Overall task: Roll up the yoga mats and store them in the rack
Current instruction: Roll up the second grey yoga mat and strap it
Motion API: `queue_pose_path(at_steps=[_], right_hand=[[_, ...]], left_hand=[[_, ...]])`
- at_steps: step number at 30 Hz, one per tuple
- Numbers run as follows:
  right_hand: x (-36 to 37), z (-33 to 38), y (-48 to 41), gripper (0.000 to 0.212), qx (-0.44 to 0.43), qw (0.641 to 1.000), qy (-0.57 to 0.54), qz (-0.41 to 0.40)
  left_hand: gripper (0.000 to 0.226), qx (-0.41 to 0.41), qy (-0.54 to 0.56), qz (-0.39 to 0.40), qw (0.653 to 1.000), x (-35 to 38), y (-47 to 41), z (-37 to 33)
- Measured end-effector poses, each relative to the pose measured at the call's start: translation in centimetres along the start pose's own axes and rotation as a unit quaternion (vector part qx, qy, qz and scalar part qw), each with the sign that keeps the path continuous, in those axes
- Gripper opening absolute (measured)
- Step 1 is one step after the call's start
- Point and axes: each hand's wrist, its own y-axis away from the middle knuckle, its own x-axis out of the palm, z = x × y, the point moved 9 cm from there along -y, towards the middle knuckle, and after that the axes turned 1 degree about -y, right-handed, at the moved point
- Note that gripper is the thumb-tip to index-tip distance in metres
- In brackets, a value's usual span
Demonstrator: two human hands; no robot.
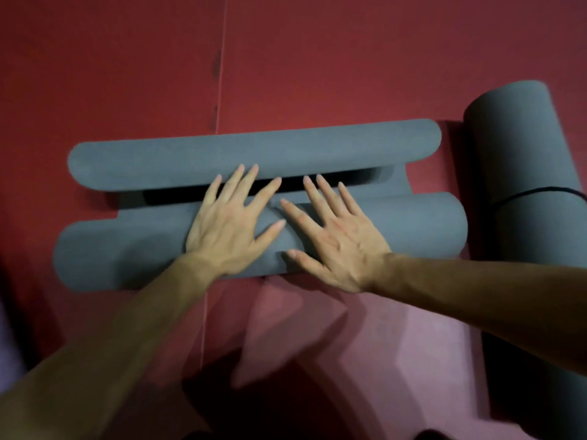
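At the centre of the frame, a grey yoga mat [254,154] is seen lying across the red floor [317,58], curled into 2 rolls, 1 above the other in the picture, with a dark gap between them. Both palms are laid flat on the lower roll with fingers spread: the left hand [227,225] is placed just left of centre and the right hand [333,239] just right of it, nothing being pinched. A second rolled mat [521,154], bound by a thin dark band [536,193], is seen at the right edge.
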Motion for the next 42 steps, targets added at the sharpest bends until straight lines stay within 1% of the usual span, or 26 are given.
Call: queue_pose_path(at_steps=[2,5,7,9,12,15,17,20,22,26,29,32,35,38,40,42], right_hand=[[0.9,0.0,0.1,0.082,0.003,1.000,0.004,0.012],[1.1,-0.9,-1.3,0.083,0.015,1.000,0.010,0.019],[0.7,-1.8,-2.7,0.083,0.031,0.999,0.011,0.021],[0.2,-2.5,-3.8,0.083,0.041,0.999,0.014,0.013],[0.0,-3.2,-5.0,0.081,0.045,0.999,0.022,0.007],[-0.6,-2.9,-5.1,0.072,0.036,0.999,0.012,-0.039],[-0.5,-2.5,-4.4,0.070,0.021,0.998,0.011,-0.053],[0.1,-2.5,-3.1,0.081,0.009,0.999,0.023,-0.042],[0.6,-2.8,-2.6,0.087,0.006,0.999,0.036,-0.027],[0.6,-2.9,-2.4,0.091,0.005,0.999,0.041,-0.014],[0.4,-2.3,-2.0,0.092,-0.004,0.999,0.042,-0.016],[-0.1,-1.2,-1.0,0.093,-0.020,0.998,0.040,-0.036],[-0.3,-0.2,0.8,0.093,-0.032,0.997,0.034,-0.054],[0.5,0.7,2.9,0.093,-0.039,0.998,0.033,-0.047],[1.3,1.1,4.0,0.092,-0.044,0.998,0.032,-0.043],[2.0,1.2,4.2,0.090,-0.045,0.997,0.036,-0.047]], left_hand=[[0.069,-0.012,0.005,-0.017,1.000,-0.2,-1.0,0.8],[0.062,-0.026,0.017,-0.069,0.997,-1.3,-0.8,0.9],[0.064,-0.030,0.026,-0.079,0.996,-1.5,0.3,0.5],[0.073,-0.028,0.023,-0.051,0.998,-0.6,1.5,0.0],[0.093,-0.009,-0.004,-0.011,1.000,1.0,2.0,-0.2],[0.107,0.027,-0.047,-0.015,0.998,1.3,1.1,0.0],[0.116,0.038,-0.066,-0.023,0.997,1.2,0.5,0.3],[0.127,0.045,-0.084,-0.022,0.995,1.2,-0.6,0.6],[0.129,0.045,-0.086,-0.013,0.995,1.3,-1.3,0.9],[0.125,0.043,-0.059,-0.012,0.997,1.8,-1.5,1.1],[0.117,0.054,-0.042,-0.044,0.997,1.7,-0.8,0.6],[0.112,0.058,-0.037,-0.065,0.995,1.0,-0.1,0.2],[0.112,0.068,-0.031,-0.054,0.996,0.4,0.9,-0.6],[0.114,0.089,-0.027,-0.033,0.995,0.6,2.5,-2.0],[0.108,0.099,-0.013,-0.027,0.995,0.8,3.8,-2.6],[0.095,0.109,0.006,-0.055,0.992,0.7,5.2,-3.1]])
